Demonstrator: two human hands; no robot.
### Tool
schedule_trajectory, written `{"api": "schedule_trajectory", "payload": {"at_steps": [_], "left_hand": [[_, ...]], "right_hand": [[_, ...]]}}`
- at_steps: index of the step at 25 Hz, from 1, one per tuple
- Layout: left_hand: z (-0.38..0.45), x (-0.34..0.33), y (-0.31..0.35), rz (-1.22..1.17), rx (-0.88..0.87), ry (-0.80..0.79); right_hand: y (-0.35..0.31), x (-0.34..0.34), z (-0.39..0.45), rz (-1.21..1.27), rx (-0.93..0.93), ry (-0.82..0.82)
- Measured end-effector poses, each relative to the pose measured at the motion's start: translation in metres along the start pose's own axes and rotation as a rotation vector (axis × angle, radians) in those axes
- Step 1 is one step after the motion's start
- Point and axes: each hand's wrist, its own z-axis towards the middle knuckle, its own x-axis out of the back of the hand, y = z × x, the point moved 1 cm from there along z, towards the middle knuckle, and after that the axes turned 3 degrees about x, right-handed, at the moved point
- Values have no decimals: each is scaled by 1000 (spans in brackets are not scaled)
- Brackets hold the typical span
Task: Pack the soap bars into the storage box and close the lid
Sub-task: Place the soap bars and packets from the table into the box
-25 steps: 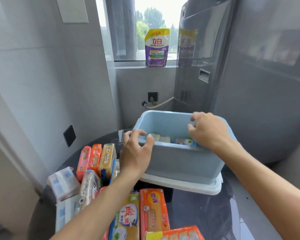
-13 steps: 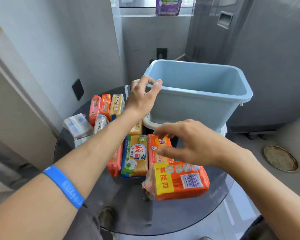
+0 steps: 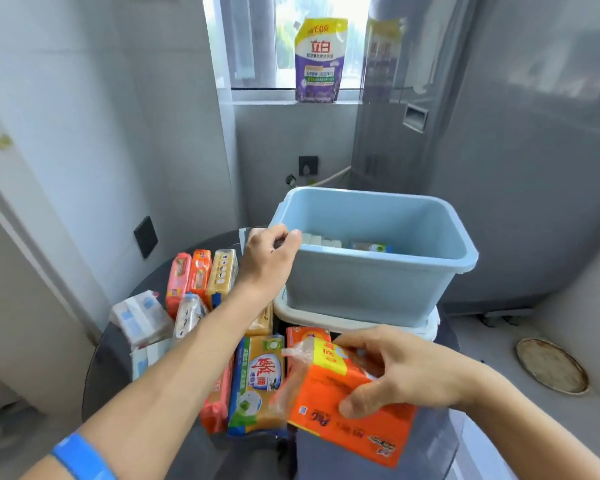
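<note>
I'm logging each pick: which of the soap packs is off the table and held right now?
The big orange multipack, gripped by the right hand. The other packs lie on the table.

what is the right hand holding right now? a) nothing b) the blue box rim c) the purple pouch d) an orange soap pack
d: the right hand grips the orange soap pack in front of the blue box, while the left hand is at the box rim.

Grey tiled walls (image 3: 66, 133), bright window (image 3: 284, 39)
</note>
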Motion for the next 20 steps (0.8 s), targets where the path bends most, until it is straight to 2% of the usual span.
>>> {"api": "schedule_trajectory", "payload": {"at_steps": [6, 7, 8, 10, 12, 15, 17, 18, 19, 20], "left_hand": [[-4, -4, 6, -98, 106, 9], [-5, -6, 7, -15, 96, 35], [-6, -8, 8, 164, 60, 84], [-7, -11, 8, 494, -36, 166], [-6, -11, 8, 594, -60, 129], [-1, -12, 12, 617, -50, 40], [3, -16, 22, 636, -155, 80], [8, -18, 31, 591, -241, 115], [14, -21, 43, 506, -297, 85], [22, -27, 56, 387, -304, -42]], "right_hand": [[-5, 18, 2, 998, 121, 333], [-6, 18, 3, 1124, 122, 381], [-7, 19, 3, 1216, 125, 392], [-10, 25, 0, 1284, 158, 384], [-13, 37, -9, 1307, 171, 432], [-17, 62, -24, 1309, 197, 504], [-18, 77, -34, 1344, 237, 576], [-18, 82, -37, 1365, 260, 603], [-17, 86, -40, 1380, 271, 632], [-14, 89, -41, 1395, 262, 662]]}}
